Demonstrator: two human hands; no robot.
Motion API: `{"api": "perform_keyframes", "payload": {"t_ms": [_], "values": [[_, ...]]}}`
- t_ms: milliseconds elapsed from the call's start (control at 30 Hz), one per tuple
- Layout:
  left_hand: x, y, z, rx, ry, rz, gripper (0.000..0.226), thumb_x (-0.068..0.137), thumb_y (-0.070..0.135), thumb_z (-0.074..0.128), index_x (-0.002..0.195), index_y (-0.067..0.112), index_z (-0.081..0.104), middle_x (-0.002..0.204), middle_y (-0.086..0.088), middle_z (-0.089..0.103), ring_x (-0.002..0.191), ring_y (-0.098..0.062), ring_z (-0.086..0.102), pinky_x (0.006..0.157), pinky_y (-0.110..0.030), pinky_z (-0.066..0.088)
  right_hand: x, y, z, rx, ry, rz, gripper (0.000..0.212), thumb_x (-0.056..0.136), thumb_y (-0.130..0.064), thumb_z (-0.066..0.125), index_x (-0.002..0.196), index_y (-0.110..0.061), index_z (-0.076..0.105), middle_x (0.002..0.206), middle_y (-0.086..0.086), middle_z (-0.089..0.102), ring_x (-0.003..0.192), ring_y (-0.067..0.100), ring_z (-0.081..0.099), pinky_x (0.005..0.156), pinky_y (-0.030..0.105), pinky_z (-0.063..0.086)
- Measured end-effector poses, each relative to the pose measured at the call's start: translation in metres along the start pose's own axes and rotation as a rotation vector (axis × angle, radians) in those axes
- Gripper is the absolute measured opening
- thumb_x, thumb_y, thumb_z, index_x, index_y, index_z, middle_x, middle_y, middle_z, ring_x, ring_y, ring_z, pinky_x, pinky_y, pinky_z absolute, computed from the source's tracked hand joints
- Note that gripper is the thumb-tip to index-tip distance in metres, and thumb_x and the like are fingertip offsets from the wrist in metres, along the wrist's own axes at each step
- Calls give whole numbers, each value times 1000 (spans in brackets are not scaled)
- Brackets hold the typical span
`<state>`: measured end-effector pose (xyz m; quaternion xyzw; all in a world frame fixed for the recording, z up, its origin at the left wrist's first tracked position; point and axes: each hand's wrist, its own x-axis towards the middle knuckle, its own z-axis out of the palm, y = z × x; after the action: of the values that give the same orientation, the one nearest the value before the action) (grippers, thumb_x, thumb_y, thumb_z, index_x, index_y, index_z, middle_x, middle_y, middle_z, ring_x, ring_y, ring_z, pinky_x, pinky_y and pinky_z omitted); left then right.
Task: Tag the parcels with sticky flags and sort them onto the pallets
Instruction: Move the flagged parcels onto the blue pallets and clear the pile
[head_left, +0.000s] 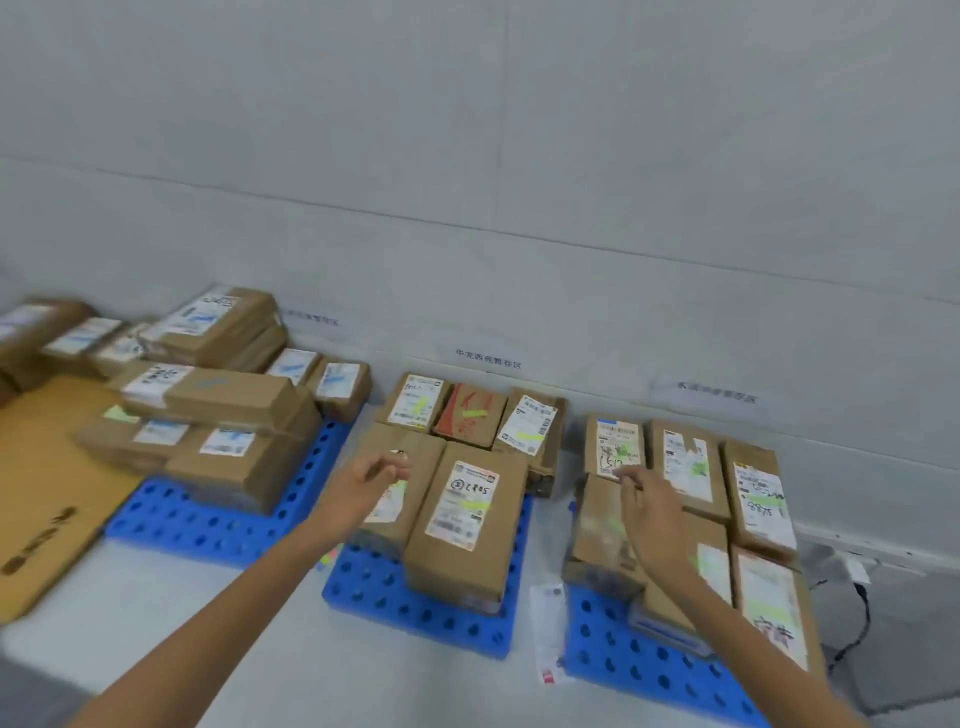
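Flagged parcels (462, 525) lie labels-up on three blue pallets (171, 519) by the wall (519, 182), likely grouped by destination. The right hand (654, 514) hovers loosely open and empty over the right pallet (649, 670). The left hand (371, 480) hangs above the middle one with fingertips together, too blurred to tell any hold.

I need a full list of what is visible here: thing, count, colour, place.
pallets: three, blue, on the floor along the wall.
parcels: many, brown with white labels, on all three pallets.
red-printed parcel: one, middle pallet, back row.
sticky flags: several, green, on parcel labels.
cardboard sheet: one, tan, floor at far left.
wall signs: three, pale, above the pallets.
paper slip: one, white, floor between middle and right pallets.
cable: one, black, floor at far right.
left hand: over the middle pallet, grip unclear.
right hand: over the right pallet, fingers loosely extended.
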<state>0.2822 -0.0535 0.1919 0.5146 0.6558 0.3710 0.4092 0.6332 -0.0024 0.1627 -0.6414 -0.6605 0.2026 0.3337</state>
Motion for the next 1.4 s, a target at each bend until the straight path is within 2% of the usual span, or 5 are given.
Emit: {"api": "perform_keyframes", "payload": {"t_ms": [233,567,867,1067,1400], "values": [[-14,-65,-205,-87,217,54,21,97,5,47,89,18,62,92,-1,68,90,-13,65,80,-20,48,-5,-249,162,249,-313,-295,23,98,-18,44,91,-15,65,87,-8,65,85,3,58,73,17,42],[-29,-212,-489,12,457,-166,21,97,14,47,91,23,65,91,5,70,92,-13,64,87,-38,50,-48,-509,417,397,-719,-240,25,97,-9,46,88,-21,67,93,-6,68,92,2,61,81,13,46],[62,-290,-552,74,336,-299,22,97,11,44,111,12,61,117,-8,61,100,-17,55,73,-19,37,-46,-552,580,188,-951,176,38,99,-14,42,136,-9,44,137,4,46,126,20,44,107,30,35],[127,-305,-539,88,94,-322,47,95,4,44,142,10,39,147,-11,35,135,-24,35,99,-19,30,-37,-560,630,163,-835,368,44,94,-8,47,137,-5,39,133,6,46,121,24,47,97,26,40],[139,-344,-514,69,76,-363,42,84,-7,48,124,4,55,125,-13,50,116,-25,50,91,-20,39,-35,-544,656,169,-779,475,39,93,1,39,131,-7,45,128,10,50,100,17,48,89,30,44]]}}
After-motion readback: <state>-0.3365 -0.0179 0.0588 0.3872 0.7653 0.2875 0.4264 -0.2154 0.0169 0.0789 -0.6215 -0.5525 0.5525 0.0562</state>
